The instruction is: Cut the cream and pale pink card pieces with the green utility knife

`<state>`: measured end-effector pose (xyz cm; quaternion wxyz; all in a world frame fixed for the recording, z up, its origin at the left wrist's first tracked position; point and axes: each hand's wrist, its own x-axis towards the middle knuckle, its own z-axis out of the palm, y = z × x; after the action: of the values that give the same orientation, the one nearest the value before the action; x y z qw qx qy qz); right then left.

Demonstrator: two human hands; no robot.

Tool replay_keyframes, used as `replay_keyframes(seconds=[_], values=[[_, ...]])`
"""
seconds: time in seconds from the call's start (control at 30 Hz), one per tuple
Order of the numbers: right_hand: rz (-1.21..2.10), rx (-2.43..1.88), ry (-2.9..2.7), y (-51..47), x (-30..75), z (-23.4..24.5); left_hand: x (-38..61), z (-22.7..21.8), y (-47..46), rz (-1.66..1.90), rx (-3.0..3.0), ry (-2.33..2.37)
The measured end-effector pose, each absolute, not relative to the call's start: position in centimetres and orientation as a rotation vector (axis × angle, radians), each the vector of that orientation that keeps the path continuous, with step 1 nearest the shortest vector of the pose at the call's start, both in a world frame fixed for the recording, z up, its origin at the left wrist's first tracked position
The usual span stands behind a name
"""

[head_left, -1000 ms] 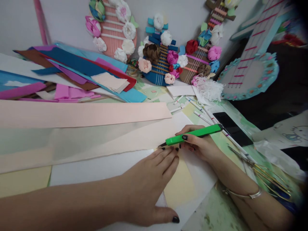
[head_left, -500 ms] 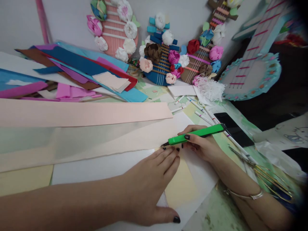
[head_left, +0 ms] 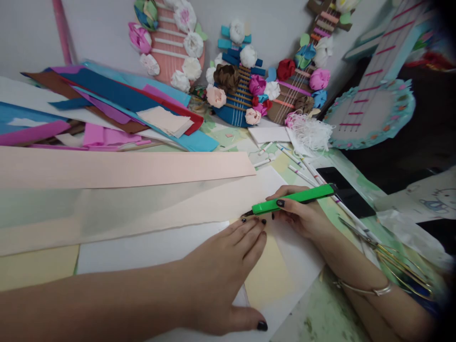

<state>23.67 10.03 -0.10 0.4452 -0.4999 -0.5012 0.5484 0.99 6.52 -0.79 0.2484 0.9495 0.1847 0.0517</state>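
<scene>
My left hand [head_left: 224, 266] lies flat with its fingers stretched out and its thumb spread. Its fingertips press at the lower edge of a thin pale peach paper sheet [head_left: 199, 202], over white paper [head_left: 149, 247] and a pale yellow piece [head_left: 269, 273]. Gripped in my right hand [head_left: 302, 216] is a slim green craft knife [head_left: 294, 198] with a dark pointed tip. The tip points left and meets the paper just beyond my left fingertips; its exact contact is hard to make out. A peach paper strip [head_left: 128, 167] runs along the sheet's far side.
Scissors with gold handles [head_left: 402, 263], a black phone [head_left: 345, 190] and several thin white paper sticks [head_left: 302, 175] lie right. Coloured paper strips [head_left: 117, 95] are heaped at back left. Flower-decorated paper instruments [head_left: 237, 90] lean against the wall, beside a turquoise-edged one [head_left: 370, 114].
My right hand and the green craft knife have shifted slightly to the right. My left hand stays almost still on the paper.
</scene>
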Motion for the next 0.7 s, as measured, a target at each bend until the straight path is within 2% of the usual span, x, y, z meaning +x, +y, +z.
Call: replay_keyframes(seconds=[0.7], values=[[1.376, -1.219, -1.245, 10.3, 24.7, -0.3, 1.2, -0.4, 6.6, 0.004, 2.594, 0.523]])
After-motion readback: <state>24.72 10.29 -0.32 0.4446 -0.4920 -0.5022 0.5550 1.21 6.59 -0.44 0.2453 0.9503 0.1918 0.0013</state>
